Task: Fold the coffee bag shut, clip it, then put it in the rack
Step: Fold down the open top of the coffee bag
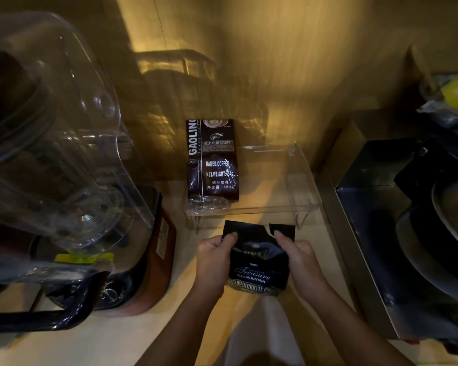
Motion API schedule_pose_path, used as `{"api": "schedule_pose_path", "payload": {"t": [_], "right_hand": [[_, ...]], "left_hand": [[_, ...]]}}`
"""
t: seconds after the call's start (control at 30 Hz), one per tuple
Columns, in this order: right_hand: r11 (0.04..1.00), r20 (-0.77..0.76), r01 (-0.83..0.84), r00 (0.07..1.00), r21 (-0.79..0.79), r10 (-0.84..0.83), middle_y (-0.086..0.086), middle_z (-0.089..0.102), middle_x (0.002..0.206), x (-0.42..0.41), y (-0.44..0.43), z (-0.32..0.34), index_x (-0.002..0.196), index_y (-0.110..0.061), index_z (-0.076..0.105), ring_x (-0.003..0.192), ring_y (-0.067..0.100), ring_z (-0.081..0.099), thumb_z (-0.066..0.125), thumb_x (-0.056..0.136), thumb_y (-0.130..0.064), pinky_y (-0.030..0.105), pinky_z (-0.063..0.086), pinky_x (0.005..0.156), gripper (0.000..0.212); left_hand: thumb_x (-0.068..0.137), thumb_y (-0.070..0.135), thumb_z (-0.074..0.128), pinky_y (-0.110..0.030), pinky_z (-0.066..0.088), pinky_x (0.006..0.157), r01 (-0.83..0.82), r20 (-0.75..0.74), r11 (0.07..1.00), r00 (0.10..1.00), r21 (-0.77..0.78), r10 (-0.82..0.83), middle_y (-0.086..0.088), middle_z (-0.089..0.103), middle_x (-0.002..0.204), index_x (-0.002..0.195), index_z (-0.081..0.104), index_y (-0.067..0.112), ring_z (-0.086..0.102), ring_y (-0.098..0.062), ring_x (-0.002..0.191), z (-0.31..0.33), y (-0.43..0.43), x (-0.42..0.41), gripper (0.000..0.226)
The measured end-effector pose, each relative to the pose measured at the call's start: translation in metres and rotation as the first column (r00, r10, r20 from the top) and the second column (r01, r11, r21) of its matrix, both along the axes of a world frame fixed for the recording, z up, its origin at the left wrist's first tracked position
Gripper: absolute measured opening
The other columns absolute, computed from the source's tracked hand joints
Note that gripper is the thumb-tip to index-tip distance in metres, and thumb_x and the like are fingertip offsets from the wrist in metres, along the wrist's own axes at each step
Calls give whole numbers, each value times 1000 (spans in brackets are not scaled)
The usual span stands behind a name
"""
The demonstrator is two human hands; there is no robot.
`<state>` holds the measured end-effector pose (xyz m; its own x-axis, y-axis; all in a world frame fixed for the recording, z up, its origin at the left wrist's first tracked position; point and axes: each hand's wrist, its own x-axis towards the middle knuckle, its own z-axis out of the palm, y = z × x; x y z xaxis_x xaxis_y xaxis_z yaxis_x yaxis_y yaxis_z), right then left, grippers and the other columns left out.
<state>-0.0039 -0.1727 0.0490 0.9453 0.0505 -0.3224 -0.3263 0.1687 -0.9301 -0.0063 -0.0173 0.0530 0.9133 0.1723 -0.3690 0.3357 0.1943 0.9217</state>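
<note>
Two thumbs press the top corners of a black coffee bag; left hand and right hand grasp its sides above the near counter. Top edge torn, unfolded. Just beyond, clear rack holds a second bag. Blender far left.

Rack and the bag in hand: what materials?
Rack: clear rigid plastic, probably acrylic; glossy, counter visible through it. Bag: black film, likely foil-lined plastic; creases with soft sheen, top edge torn. Both hands grip it.
</note>
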Motion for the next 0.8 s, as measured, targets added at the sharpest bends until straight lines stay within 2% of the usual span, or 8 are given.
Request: {"api": "schedule_pose_path", "payload": {"t": [0.07,0.13,0.2,0.3,0.37,0.5,0.67,0.8], "right_hand": [[999,-9,40,999,-21,-40,7,71,57,1,1,2,58,-8,69,60,24,68,54,84,-32,25,53,49,39],[995,-39,95,995,-10,-95,8,72,59,2,3,2,62,-6,69,60,24,69,50,89,-32,24,52,46,42],[990,-85,142,986,9,-140,11,73,64,1,7,2,70,-4,70,62,25,70,50,89,-36,23,52,44,42],[986,-106,165,980,-16,-166,22,71,80,1,11,0,80,0,68,73,34,69,54,86,-38,36,57,60,42],[994,-113,95,990,51,-89,21,72,84,1,7,3,86,1,68,77,34,69,60,81,-35,36,56,62,37],[944,-96,-148,978,294,183,13,75,82,0,-1,16,94,3,66,75,25,71,66,69,-3,24,56,54,26],[982,-241,-29,968,186,74,21,71,88,2,0,13,99,4,63,74,31,69,62,80,-13,29,55,51,25],[998,-295,-3,955,64,22,20,70,93,3,2,11,96,2,66,72,24,69,61,83,-19,26,51,48,25]], "left_hand": [[85,13,57,-21,49,41,-28,-27,999,999,17,29,-8,64,50,54,61,7,63,-20,48,2,-1,0,32],[83,12,57,-25,44,44,-64,-38,997,997,36,66,-18,55,56,63,59,1,57,-25,51,2,-2,-1,23],[81,10,57,-27,41,46,-92,-51,995,994,27,93,-18,51,62,66,59,1,52,-26,55,0,-4,-5,18],[81,9,57,-24,43,42,-116,-73,993,991,-18,115,-13,53,52,56,59,4,55,-24,49,-1,-4,-8,25],[84,15,58,-23,49,42,-82,-47,996,996,-31,81,-8,64,53,61,64,3,63,-22,51,0,-2,-8,27],[84,25,62,-25,53,49,-28,-32,999,999,-38,27,-10,72,63,67,68,5,68,-23,60,1,2,-6,27],[84,19,62,-21,48,39,-126,-76,992,989,8,126,-6,67,50,47,63,14,66,-20,50,0,-4,-12,37],[84,11,59,-15,41,34,-179,-112,980,976,88,188,-5,58,45,46,55,11,58,-15,42,-1,-2,-11,38]]}}
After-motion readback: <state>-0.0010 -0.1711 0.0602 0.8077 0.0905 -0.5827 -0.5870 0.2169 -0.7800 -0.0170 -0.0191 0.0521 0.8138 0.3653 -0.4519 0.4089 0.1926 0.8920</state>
